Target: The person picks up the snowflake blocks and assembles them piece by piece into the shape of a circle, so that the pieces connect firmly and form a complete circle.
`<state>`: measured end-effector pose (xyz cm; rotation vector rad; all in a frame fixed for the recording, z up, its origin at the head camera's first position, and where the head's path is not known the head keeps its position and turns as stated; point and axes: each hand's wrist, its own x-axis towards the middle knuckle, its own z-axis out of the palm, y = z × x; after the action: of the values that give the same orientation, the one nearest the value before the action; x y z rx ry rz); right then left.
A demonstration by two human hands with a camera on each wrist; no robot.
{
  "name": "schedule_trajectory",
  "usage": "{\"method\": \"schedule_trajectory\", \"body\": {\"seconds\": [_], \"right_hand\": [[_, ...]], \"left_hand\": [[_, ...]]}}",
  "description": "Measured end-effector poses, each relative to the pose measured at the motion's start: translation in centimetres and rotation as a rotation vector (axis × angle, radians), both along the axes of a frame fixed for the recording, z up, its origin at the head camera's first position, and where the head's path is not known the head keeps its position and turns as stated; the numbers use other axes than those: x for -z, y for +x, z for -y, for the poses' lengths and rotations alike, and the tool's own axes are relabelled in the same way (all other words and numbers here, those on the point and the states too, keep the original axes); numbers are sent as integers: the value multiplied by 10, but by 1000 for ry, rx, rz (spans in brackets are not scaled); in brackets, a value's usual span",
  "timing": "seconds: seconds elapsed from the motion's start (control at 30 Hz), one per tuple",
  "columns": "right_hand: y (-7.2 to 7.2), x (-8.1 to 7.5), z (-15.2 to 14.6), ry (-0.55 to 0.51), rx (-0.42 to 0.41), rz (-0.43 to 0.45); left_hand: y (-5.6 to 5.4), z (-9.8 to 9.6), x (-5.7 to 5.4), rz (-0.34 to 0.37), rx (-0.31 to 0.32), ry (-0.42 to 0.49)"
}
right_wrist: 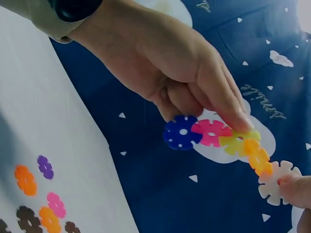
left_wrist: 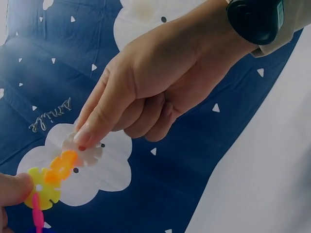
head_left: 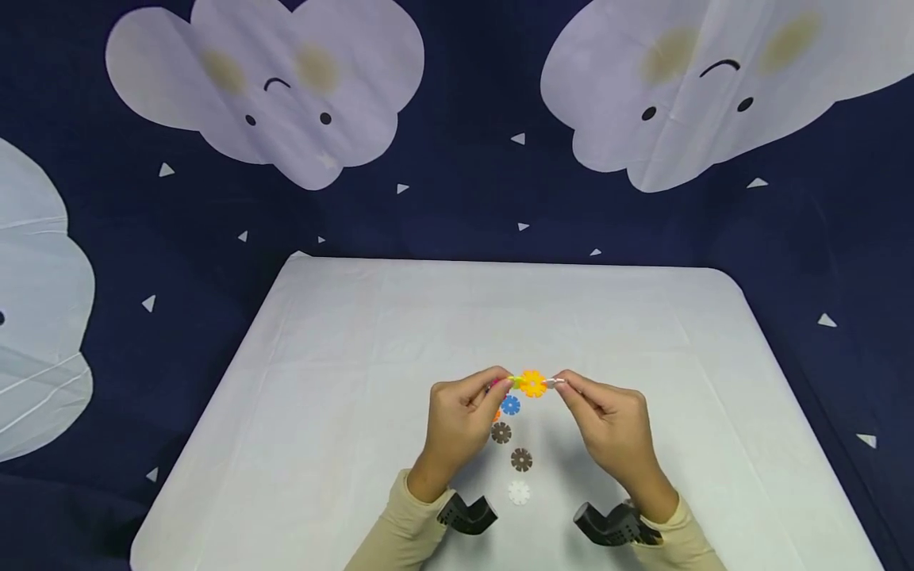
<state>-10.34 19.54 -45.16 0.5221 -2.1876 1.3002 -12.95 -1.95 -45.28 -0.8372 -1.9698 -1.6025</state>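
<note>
My two hands hold a short chain of joined plastic snowflake discs above the white table. In the right wrist view it runs from a dark blue disc (right_wrist: pixel 171 137) through a pink disc (right_wrist: pixel 212 133) to a yellow disc (right_wrist: pixel 234 144). An orange disc (head_left: pixel 532 384) follows, showing between the hands, then a white disc (right_wrist: pixel 272 187) at the other end. My left hand (head_left: pixel 460 416) pinches the yellow disc between thumb and fingers. With thumb and forefinger my right hand (head_left: pixel 614 424) pinches the white disc. Its remaining fingers are curled in the left wrist view.
Loose discs lie below the hands: a blue disc (head_left: pixel 510 404), two dark brown discs (head_left: pixel 521 460) and a white disc (head_left: pixel 519 492). More coloured discs, such as a purple disc (right_wrist: pixel 45 167), show in the right wrist view. A dark blue cloud-patterned cloth (head_left: pixel 471 206) surrounds the table (head_left: pixel 343 412).
</note>
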Motion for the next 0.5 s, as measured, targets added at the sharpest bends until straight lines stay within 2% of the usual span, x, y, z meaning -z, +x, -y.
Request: {"method": "schedule_trajectory", "body": {"seconds": [0.17,0.37,0.5], "right_hand": [[2,8,3,-8,-3,-56],[5,17,7,-49,-3,-73],[5,16,14,-48,-87,-186]], "left_hand": [[4,-2,2,6,-11,3],[8,-5,6,4,-4,4],[8,-10,11,-35,18,-26]]}}
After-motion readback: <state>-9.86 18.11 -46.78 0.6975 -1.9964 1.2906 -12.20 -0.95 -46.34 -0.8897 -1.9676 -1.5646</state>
